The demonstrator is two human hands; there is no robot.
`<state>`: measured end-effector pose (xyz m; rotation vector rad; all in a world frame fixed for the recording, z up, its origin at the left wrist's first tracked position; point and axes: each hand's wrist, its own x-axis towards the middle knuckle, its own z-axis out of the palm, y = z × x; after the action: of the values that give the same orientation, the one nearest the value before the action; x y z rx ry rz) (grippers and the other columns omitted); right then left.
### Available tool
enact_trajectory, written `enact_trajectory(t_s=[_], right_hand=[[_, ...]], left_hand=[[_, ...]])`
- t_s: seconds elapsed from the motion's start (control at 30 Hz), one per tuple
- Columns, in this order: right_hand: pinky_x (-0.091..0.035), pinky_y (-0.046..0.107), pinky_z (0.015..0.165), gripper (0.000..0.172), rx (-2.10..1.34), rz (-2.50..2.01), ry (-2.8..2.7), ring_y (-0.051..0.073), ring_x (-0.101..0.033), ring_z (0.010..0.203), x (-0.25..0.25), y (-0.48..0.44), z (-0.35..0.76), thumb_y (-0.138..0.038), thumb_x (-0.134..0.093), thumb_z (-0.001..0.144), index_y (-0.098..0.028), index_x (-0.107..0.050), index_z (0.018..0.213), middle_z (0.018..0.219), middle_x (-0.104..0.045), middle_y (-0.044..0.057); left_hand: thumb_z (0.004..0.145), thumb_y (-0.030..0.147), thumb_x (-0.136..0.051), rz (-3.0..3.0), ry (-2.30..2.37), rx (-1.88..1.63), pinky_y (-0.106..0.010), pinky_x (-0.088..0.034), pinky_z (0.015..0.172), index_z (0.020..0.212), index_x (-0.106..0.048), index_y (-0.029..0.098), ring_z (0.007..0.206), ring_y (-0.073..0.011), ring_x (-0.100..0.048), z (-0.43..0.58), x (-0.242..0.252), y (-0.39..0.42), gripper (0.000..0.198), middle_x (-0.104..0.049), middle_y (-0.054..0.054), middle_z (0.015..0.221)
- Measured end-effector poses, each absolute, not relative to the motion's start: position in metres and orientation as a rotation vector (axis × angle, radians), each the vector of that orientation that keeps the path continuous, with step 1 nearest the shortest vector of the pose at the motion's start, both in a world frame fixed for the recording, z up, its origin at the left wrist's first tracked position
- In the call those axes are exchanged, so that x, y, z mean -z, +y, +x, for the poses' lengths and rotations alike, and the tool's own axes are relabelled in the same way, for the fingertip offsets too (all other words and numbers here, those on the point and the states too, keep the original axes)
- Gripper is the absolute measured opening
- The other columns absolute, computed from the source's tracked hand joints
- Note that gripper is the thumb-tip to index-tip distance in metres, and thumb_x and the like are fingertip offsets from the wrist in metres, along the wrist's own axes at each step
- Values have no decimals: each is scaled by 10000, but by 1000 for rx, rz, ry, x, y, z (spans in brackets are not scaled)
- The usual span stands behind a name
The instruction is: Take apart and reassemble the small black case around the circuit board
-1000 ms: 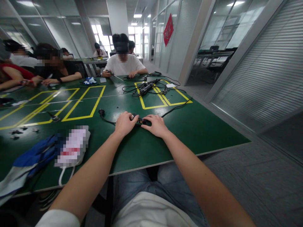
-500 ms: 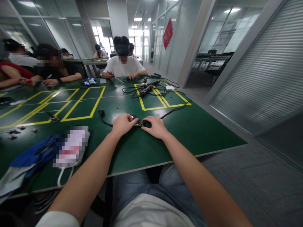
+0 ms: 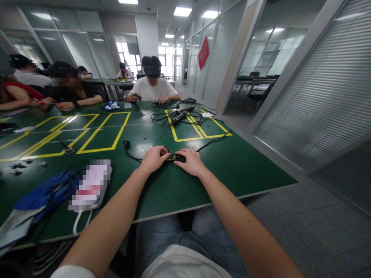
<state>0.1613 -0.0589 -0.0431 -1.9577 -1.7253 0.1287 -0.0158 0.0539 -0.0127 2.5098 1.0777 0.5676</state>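
Inward from the near edge of the worktop (image 3: 246,166), left of its right corner: circuit board (image 3: 173,158), between both hands. Left hand (image 3: 155,159): narrow grip, holding the board's left end. Right hand (image 3: 189,161): narrow grip, holding its right end. Toward the left edge, white object (image 3: 91,185); its red marking is pixelated, unreadable.

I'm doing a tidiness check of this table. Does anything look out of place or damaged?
The corded black devices lie tangled across the yellow tape rather than neatly inside its outlines. Between the left hand and right hand, a circuit board shows uncovered; whether it's damaged is too small to tell.
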Motion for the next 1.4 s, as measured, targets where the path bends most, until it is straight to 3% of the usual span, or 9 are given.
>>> enact_trajectory(t_s=[0.23,0.53,0.87,1.03,1.2,1.4], right_hand=[[-448,487,1102,400,-89,-1973,-1738,291,-591,1294,46,-59,163,-453,-760,947,-334,-733,1328,1417,-687,46],[-445,486,1127,405,-84,-1959,-1721,288,-598,1323,46,-60,164,-430,-735,955,-316,-734,1343,1427,-698,44],[-480,519,1129,366,-91,-1915,-1685,301,-636,1293,46,-60,166,-368,-746,937,-295,-761,1295,1378,-732,40],[-531,488,1119,326,-121,-1797,-1591,291,-711,1199,52,-59,172,-276,-780,869,-286,-801,1194,1237,-794,36],[-563,437,1113,146,-169,-1626,-1494,254,-748,1155,59,-56,179,-235,-731,871,-284,-830,965,1185,-806,21],[-583,437,1087,199,-172,-1597,-1523,246,-771,1086,62,-53,180,-151,-707,862,-286,-834,931,1106,-820,17]], left_hand=[[927,448,-722,2619,1167,-501,-327,-463,715,790,-722,225,854,-241,-692,-16,11,51,262,-743,-73,916],[914,465,-714,2611,1097,-484,-327,-483,730,821,-747,232,871,-250,-708,-22,5,54,253,-769,-70,911],[871,266,-631,2633,1051,-485,-334,-532,820,916,-845,234,885,-258,-727,-26,-5,59,221,-800,-78,945],[811,251,-648,2585,905,-369,-286,-530,781,889,-841,232,829,-214,-707,-31,-7,64,209,-799,-34,888],[770,214,-673,2507,862,-355,-272,-540,785,946,-840,219,786,-190,-690,-35,-7,67,243,-784,-15,871],[784,190,-702,2491,870,-325,-275,-543,789,904,-842,209,791,-191,-695,-36,-5,70,185,-779,-8,850]])
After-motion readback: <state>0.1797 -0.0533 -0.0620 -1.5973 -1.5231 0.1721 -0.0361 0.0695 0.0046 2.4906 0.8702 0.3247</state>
